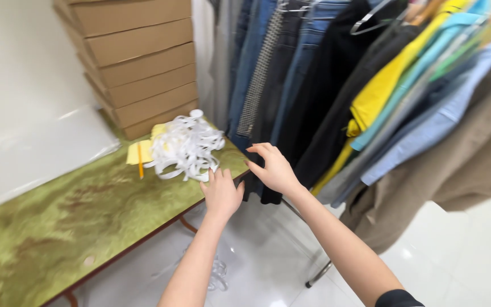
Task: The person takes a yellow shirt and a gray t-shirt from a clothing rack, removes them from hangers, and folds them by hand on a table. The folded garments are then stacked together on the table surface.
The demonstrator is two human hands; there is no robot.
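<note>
Where grip [221, 192] reaches, strips [186, 145] adjoin.

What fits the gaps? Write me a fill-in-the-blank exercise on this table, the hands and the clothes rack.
1. The tangled pile of white strips lies on a table with a mottled ____ top.
2. A stack of flat ____ boxes stands at the table's far end.
3. The left hand rests at the table's ____.
4. The right hand, fingers spread, holds ____.

Missing words: green; cardboard; edge; nothing
</note>
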